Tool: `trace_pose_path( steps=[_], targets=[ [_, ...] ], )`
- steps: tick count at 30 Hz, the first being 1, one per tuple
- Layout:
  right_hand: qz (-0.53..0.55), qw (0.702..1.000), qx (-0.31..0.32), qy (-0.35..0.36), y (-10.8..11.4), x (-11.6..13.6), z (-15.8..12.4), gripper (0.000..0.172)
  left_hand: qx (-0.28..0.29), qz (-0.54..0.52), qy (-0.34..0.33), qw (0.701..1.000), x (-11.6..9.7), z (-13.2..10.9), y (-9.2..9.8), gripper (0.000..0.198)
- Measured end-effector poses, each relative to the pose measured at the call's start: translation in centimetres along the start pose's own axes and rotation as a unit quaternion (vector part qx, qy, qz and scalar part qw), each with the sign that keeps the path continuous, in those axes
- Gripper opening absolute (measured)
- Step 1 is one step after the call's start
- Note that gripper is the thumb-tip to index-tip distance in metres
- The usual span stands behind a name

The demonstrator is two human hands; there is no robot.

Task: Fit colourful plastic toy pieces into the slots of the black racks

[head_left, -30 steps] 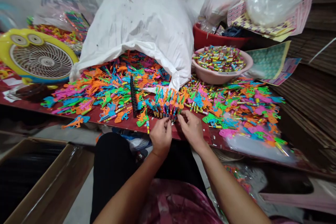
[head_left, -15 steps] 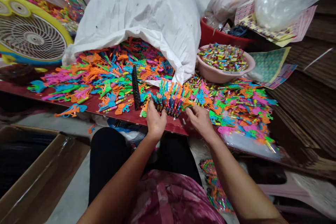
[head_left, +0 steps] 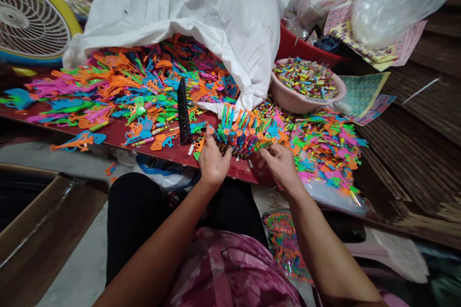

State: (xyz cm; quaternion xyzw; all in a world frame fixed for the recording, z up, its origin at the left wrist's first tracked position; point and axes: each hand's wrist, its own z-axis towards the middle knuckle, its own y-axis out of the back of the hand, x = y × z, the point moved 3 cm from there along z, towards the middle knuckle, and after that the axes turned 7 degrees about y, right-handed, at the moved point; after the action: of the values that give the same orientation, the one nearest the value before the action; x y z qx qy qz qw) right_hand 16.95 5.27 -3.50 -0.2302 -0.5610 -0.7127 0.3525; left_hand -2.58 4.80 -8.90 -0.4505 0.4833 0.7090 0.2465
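While the loaded rack (head_left: 245, 130) sits at the table (head_left: 118, 143) edge, 12 o'clock of both hands, it looks full — bare black rack (head_left: 183, 112) at 10 o'clock and loose heap (head_left: 118, 81) remain. Grip: left hand (head_left: 212, 160) clasps its left end, right hand (head_left: 279, 165) curls on its right end, pinch unclear. Second ago: both pinched together, front centre.

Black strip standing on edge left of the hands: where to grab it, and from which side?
Pinch the black strip across its thin width near its near end, coming from above. It stands on its long edge, running away from the camera, so both flat faces are exposed along the top, while loose toys crowd its base. The left hand is nearer.
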Motion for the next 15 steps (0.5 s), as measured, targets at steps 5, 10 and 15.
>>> trace_pose_path(
  steps=[5, 10, 15],
  targets=[
    [0.033, 0.999, -0.011, -0.014, -0.6, 0.2, -0.8, 0.025, 0.032, 0.056, 0.02, 0.998, -0.1, -0.1, 0.0, 0.082],
    [-0.002, 0.999, -0.033, 0.002, -0.9, 0.0, -1.0, 0.028, 0.033, 0.083, 0.006, 0.996, -0.3, -0.1, -0.1, 0.082],
    [-0.031, 0.998, -0.045, 0.031, -1.3, -0.1, -1.0, 0.023, 0.039, 0.088, -0.003, 0.995, -0.2, -0.1, -0.2, 0.087]
  ],
)
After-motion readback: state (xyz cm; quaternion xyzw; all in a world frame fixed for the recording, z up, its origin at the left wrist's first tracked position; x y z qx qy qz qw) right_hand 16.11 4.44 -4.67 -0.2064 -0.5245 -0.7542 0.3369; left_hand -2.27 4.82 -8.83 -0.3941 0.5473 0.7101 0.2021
